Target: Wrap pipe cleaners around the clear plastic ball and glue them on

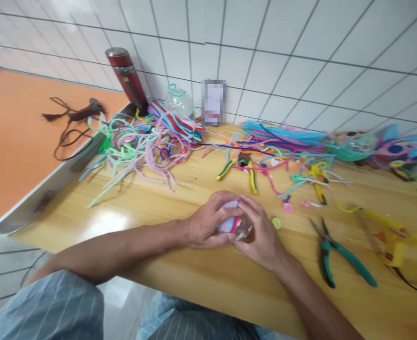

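Both hands meet at the middle of a wooden table (208, 278). My left hand (204, 224) is curled around a small clear plastic ball (242, 229) wrapped in lilac, blue and red pipe cleaners. My right hand (261, 231) grips the same ball from the right, fingers closed over its top. Most of the ball is hidden between the palms.
Loose pipe cleaners (141, 141) lie in heaps across the back of the table. Teal-handled pliers (336, 255) and a yellow glue gun (396, 243) lie to the right. A red flask (127, 78), another clear ball (179, 101) and yellow-handled cutters (247, 172) stand farther back.
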The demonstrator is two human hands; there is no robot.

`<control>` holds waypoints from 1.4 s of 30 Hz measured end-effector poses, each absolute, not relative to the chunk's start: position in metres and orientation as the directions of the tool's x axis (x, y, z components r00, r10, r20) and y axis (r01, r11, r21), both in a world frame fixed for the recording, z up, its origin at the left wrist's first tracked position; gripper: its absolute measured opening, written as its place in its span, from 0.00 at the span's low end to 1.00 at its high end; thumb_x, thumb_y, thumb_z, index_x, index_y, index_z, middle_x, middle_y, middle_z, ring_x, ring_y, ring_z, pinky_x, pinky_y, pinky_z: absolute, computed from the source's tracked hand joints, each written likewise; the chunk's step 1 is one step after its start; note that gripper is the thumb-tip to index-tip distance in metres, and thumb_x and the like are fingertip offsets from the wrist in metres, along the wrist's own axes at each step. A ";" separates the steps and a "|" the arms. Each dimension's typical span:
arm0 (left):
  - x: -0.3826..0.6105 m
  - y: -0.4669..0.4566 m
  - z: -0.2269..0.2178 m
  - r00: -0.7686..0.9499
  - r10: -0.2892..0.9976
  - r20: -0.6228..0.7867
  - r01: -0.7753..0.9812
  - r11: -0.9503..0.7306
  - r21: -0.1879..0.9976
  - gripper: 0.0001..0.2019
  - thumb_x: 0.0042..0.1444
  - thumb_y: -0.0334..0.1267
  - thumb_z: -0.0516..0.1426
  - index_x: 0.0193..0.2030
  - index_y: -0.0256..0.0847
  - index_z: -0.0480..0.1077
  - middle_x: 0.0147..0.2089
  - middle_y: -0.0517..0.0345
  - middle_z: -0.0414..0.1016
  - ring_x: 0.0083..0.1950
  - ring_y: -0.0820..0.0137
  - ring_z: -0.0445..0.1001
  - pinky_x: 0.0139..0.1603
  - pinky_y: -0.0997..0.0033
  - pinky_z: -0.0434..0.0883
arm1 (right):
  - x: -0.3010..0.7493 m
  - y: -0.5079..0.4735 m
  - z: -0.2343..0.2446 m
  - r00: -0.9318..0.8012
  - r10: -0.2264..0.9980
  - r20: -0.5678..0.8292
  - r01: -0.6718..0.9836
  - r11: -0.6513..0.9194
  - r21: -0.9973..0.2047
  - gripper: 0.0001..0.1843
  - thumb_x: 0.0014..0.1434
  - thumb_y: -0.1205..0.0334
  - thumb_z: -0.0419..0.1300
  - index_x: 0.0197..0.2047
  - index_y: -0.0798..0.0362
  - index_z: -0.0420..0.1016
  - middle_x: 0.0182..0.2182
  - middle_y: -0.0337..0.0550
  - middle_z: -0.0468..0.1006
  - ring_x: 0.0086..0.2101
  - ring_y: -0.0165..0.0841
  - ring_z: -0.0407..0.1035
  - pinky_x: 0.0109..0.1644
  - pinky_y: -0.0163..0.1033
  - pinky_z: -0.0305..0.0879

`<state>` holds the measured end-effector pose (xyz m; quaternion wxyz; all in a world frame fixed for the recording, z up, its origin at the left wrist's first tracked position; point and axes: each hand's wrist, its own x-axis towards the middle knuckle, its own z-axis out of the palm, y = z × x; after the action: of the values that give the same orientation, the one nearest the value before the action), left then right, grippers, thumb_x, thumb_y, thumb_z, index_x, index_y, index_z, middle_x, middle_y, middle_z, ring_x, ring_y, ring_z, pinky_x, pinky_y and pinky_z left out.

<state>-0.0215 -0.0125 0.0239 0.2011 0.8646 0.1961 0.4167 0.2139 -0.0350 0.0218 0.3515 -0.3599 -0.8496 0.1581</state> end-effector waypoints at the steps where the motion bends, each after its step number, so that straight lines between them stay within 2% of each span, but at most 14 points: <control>1: -0.022 -0.014 0.024 0.577 0.511 0.637 0.174 -0.839 0.516 0.33 0.70 0.50 0.60 0.76 0.43 0.57 0.70 0.33 0.64 0.73 0.49 0.67 0.71 0.40 0.73 | 0.214 -0.036 0.023 -0.502 0.712 0.491 0.493 0.702 -0.514 0.55 0.60 0.59 0.73 0.82 0.41 0.49 0.72 0.59 0.70 0.70 0.56 0.68 0.67 0.68 0.76; 6: -0.023 -0.015 0.024 0.581 0.511 0.634 0.186 -0.841 0.508 0.33 0.71 0.49 0.59 0.78 0.46 0.54 0.71 0.33 0.63 0.72 0.48 0.67 0.70 0.38 0.73 | 0.213 -0.036 0.029 -0.525 0.687 0.502 0.477 0.727 -0.494 0.56 0.61 0.57 0.74 0.83 0.44 0.46 0.71 0.61 0.70 0.70 0.54 0.68 0.67 0.67 0.76; 13: -0.019 -0.015 0.029 0.594 0.489 0.639 0.200 -0.859 0.471 0.30 0.71 0.50 0.59 0.73 0.39 0.59 0.68 0.33 0.63 0.72 0.51 0.66 0.71 0.42 0.74 | 0.218 -0.036 0.030 -0.526 0.713 0.464 0.494 0.700 -0.515 0.54 0.61 0.59 0.73 0.81 0.41 0.49 0.71 0.61 0.70 0.69 0.56 0.69 0.66 0.68 0.77; 17: -0.017 -0.014 0.027 0.570 0.480 0.667 0.179 -0.865 0.469 0.30 0.70 0.50 0.59 0.72 0.39 0.60 0.68 0.32 0.64 0.72 0.50 0.66 0.71 0.40 0.74 | 0.221 -0.037 0.028 -0.519 0.732 0.441 0.518 0.680 -0.519 0.53 0.60 0.58 0.74 0.80 0.41 0.52 0.70 0.59 0.71 0.69 0.56 0.70 0.67 0.68 0.77; 25: -0.011 -0.013 0.021 0.546 0.459 0.701 0.138 -0.874 0.466 0.30 0.69 0.48 0.58 0.72 0.37 0.59 0.67 0.31 0.67 0.72 0.49 0.67 0.73 0.35 0.72 | 0.224 -0.041 0.033 -0.510 0.739 0.441 0.571 0.674 -0.469 0.47 0.64 0.45 0.71 0.79 0.46 0.57 0.67 0.62 0.73 0.65 0.54 0.73 0.63 0.61 0.79; 32: -0.013 -0.012 0.022 0.565 0.478 0.673 0.150 -0.861 0.486 0.31 0.69 0.47 0.59 0.73 0.39 0.56 0.68 0.33 0.65 0.72 0.49 0.67 0.71 0.38 0.73 | 0.222 -0.040 0.032 -0.506 0.727 0.465 0.555 0.687 -0.470 0.46 0.65 0.50 0.71 0.79 0.48 0.58 0.67 0.62 0.74 0.65 0.51 0.73 0.64 0.58 0.78; 37: -0.015 -0.008 0.021 0.575 0.484 0.659 0.128 -0.849 0.512 0.30 0.71 0.49 0.57 0.74 0.41 0.56 0.69 0.33 0.64 0.72 0.49 0.66 0.71 0.38 0.72 | 0.220 -0.037 0.028 -0.459 0.760 0.460 0.554 0.649 -0.521 0.44 0.62 0.47 0.73 0.76 0.48 0.63 0.66 0.62 0.75 0.64 0.53 0.75 0.63 0.60 0.79; 42: -0.015 -0.006 0.022 0.583 0.477 0.658 0.124 -0.852 0.508 0.29 0.72 0.49 0.55 0.73 0.40 0.57 0.69 0.34 0.64 0.72 0.50 0.66 0.72 0.40 0.71 | 0.221 -0.035 0.025 -0.438 0.765 0.473 0.529 0.644 -0.552 0.47 0.59 0.50 0.75 0.76 0.44 0.62 0.68 0.58 0.75 0.65 0.54 0.73 0.66 0.64 0.76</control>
<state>-0.0147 -0.0064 0.0217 0.2090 0.8646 0.1740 0.4224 0.2210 -0.0349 0.0248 0.3605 -0.3887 -0.8320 0.1634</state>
